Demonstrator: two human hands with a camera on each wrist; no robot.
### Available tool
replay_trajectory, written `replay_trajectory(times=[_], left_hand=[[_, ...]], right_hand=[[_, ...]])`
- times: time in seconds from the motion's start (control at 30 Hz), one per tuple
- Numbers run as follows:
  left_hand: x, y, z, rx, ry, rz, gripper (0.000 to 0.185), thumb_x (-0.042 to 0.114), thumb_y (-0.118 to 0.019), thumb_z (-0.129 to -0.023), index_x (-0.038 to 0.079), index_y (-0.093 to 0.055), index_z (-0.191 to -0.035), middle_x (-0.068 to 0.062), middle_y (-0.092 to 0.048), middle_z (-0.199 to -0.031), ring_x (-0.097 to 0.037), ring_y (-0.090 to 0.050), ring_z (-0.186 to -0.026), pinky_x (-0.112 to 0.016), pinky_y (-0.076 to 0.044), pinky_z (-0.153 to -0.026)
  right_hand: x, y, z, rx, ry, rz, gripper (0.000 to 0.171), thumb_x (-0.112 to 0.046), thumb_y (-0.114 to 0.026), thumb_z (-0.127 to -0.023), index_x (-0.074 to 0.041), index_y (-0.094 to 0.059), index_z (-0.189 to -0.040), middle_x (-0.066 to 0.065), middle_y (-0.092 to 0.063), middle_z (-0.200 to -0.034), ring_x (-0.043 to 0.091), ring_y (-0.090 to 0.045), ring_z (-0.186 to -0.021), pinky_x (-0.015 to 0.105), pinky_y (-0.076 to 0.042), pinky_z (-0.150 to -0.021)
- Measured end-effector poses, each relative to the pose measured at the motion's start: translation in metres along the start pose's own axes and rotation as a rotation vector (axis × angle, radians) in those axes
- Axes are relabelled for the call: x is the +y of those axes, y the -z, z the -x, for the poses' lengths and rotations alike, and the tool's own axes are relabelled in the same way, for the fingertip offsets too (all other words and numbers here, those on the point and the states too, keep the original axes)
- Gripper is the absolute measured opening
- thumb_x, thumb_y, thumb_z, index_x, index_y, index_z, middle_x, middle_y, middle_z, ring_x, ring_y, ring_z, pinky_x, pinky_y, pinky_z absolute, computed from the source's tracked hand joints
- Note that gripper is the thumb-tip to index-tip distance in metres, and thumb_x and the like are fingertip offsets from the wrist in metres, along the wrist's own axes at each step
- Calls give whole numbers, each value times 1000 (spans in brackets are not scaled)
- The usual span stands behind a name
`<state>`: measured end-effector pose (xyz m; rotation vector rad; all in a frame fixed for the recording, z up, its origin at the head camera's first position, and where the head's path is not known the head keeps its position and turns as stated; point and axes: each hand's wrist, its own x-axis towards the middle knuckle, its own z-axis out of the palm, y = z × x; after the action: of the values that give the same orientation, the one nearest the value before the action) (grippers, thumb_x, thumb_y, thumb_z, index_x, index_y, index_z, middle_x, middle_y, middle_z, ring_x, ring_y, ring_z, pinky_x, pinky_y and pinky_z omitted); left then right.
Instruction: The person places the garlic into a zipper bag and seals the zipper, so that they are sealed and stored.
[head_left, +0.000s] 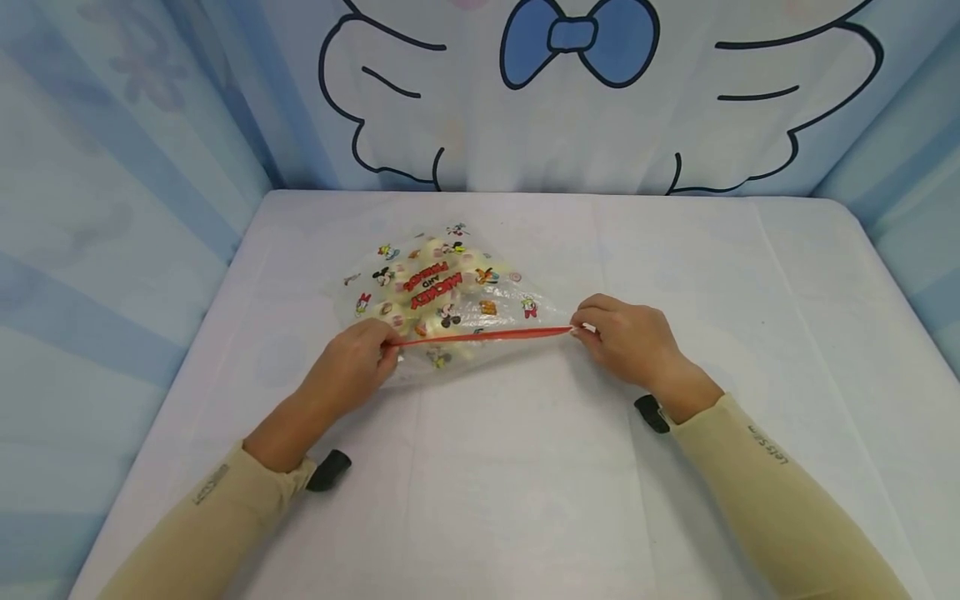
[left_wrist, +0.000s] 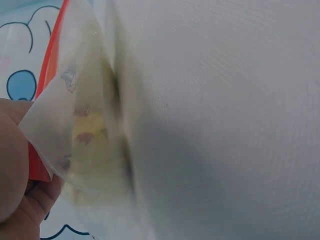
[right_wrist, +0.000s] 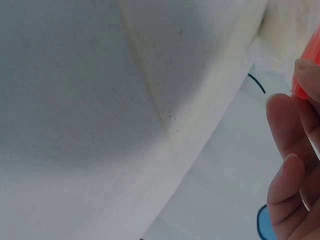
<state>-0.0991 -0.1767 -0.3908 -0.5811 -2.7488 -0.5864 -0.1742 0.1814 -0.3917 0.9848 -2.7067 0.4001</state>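
A clear zip bag (head_left: 502, 287) printed with cartoon figures and red lettering lies on the table, pale yellowish contents showing through it. Its red zip strip (head_left: 487, 335) runs taut between both hands. The left hand (head_left: 358, 360) pinches the strip's left end; the left wrist view shows its thumb and fingers at the red strip (left_wrist: 36, 162) and a loose flap of film. At the other end, the right hand (head_left: 626, 337) pinches the strip's right tip. In the right wrist view, thumb and finger hold the red end (right_wrist: 299, 90), with the other fingers curled below.
A white-covered table (head_left: 525, 483) extends around the bag. Behind it hangs a curtain (head_left: 465, 108) with a blue bow print, and blue-and-white curtains (head_left: 112, 250) flank the sides. Dark wrist devices (head_left: 328, 471) sit beneath both sleeves.
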Motion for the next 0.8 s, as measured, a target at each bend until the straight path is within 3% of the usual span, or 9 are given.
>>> replay_trajectory(times=[0.33, 0.53, 0.8], left_hand=[[-1, -3, 2, 40, -29, -28, 9, -5, -72, -84, -3, -66, -90, -13, -64, -86, -24, -56, -73, -37, -51, -62], [3, -1, 3, 36, -16, -35, 10, -6, -71, -84, -2, -66, -92, -12, -65, -88, -23, -58, -75, -36, -52, -64], [9, 3, 5, 4, -2, -45, 19, 6, -77, -84, -3, -66, -96, -13, -65, -93, -23, -59, -78, -38, -54, -67]], right_hand=[[0, -3, 1, -36, -52, -36, 8, -13, -74, -90, -9, -75, -97, 2, -68, -103, 15, -62, -76, 33, -50, -59], [-1, -3, 2, -72, -94, -79, 9, -14, -73, -91, -9, -73, -99, 3, -67, -104, 17, -62, -78, 34, -50, -61], [-2, -1, 3, -104, -107, -110, 13, -17, -73, -92, -9, -72, -103, 5, -64, -110, 17, -63, -81, 35, -51, -62]])
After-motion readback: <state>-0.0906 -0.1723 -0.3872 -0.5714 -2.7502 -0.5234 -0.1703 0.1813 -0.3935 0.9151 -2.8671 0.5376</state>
